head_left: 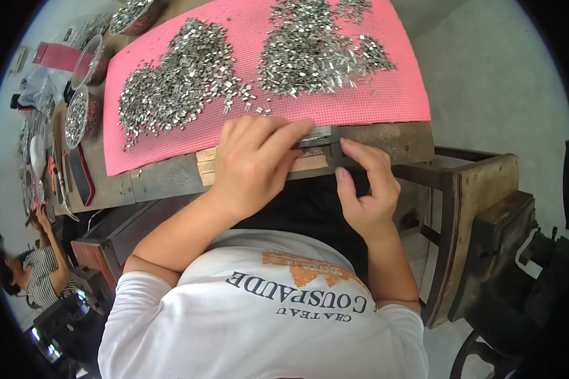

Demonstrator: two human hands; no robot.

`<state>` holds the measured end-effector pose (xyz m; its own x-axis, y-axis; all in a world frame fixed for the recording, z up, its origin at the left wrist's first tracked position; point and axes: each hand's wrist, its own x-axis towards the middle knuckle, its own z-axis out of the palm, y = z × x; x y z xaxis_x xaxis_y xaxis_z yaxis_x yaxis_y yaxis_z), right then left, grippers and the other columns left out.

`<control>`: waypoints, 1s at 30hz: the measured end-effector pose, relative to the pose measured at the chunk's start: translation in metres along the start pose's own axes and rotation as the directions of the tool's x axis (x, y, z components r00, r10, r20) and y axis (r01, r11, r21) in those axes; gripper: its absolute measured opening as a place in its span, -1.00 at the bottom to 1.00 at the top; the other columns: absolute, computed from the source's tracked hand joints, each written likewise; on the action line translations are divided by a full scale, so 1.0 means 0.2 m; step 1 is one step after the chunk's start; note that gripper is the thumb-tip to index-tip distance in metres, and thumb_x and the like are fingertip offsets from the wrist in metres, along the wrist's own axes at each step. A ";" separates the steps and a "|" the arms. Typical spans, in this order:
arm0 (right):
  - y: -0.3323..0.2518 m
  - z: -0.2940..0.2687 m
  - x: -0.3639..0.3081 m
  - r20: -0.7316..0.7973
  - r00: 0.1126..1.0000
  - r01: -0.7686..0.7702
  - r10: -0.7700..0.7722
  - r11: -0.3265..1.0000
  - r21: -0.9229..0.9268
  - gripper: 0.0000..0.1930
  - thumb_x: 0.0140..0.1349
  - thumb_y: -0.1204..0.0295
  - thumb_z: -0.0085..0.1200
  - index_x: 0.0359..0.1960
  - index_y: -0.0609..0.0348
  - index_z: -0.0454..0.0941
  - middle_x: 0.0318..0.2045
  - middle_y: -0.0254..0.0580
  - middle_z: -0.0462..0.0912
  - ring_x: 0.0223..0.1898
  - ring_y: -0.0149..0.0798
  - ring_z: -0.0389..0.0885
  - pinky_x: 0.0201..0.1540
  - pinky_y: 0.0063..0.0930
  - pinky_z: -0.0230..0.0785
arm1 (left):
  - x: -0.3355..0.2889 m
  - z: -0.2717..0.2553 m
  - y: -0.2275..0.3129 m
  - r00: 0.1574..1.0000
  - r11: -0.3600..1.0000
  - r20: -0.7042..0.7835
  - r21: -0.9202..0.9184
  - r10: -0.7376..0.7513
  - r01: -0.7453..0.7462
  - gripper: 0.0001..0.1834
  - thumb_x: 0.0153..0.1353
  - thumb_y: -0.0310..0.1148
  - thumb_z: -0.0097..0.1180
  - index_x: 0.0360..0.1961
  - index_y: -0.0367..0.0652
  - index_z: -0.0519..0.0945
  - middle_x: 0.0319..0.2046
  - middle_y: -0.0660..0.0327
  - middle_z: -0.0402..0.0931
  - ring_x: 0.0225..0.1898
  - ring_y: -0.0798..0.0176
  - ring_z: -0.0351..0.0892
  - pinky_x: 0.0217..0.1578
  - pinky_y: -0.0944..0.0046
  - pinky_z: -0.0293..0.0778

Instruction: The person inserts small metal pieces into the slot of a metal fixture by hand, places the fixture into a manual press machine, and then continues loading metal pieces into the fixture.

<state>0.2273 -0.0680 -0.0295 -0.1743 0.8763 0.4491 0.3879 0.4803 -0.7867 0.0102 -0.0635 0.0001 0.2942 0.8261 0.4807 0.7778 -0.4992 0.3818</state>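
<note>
At the near edge of the bench, a dark grey bar-shaped tool [335, 146] with a silvery strip lies across a pale wooden block [310, 162]. My left hand [250, 161] is closed over the left part of this tool, its fingers bent and its thumb underneath, hiding what lies between them. At the other end, my right hand [372, 183] holds the tool's dark end between index finger and thumb. Just beyond my hands, two heaps of small shiny metal pieces, a left heap [177, 79] and a right heap [306, 54], lie on a pink textured mat [392, 101].
Bowls of metal pieces, among them a clear bowl [79, 117], stand left of the mat. A black-and-red flat object [81, 175] lies nearby. To the right is a wooden stand [480, 183] with dark machinery. Another person [47, 268] sits at far left.
</note>
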 end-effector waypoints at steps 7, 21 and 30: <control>0.22 -0.16 0.36 -0.084 0.993 0.049 -0.084 0.932 -0.358 -0.81 0.30 0.53 0.21 -0.06 0.18 0.72 -0.18 -0.08 0.74 -0.09 0.03 0.67 0.05 -0.14 0.46 | 0.13 -0.17 -0.17 0.962 0.934 0.137 -0.242 -0.236 0.264 -0.70 0.13 -0.40 0.45 -0.09 -0.17 0.79 -0.26 0.08 0.69 -0.20 0.01 0.68 -0.15 0.14 0.57; 0.43 -0.24 0.66 0.046 0.998 -0.006 0.033 0.874 -0.486 -0.89 0.31 0.51 0.22 -0.19 0.25 0.73 -0.25 -0.03 0.71 -0.13 0.02 0.66 -0.01 -0.17 0.49 | 0.15 -0.18 -0.33 0.987 0.996 0.134 0.013 -0.087 0.086 -0.88 0.07 -0.39 0.45 -0.32 -0.01 0.82 -0.32 0.29 0.67 -0.16 0.09 0.59 -0.09 0.08 0.50; 0.19 -0.12 0.47 -0.008 0.995 -0.099 0.099 0.982 -0.164 -0.90 0.41 0.54 0.17 -0.12 0.23 0.70 -0.28 -0.13 0.76 -0.28 -0.31 0.73 -0.16 -0.45 0.55 | 0.20 -0.17 -0.30 0.960 0.978 0.276 0.209 -0.040 -0.019 -0.81 -0.03 -0.38 0.49 -0.32 0.01 0.84 -0.32 0.36 0.68 -0.13 0.17 0.58 -0.07 0.12 0.45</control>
<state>0.2468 0.0323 -0.0066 -0.1281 0.9193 0.3721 0.5462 0.3786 -0.7473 -0.0430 -0.0082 0.0228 0.4047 0.8854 0.2288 0.8708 -0.4495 0.1993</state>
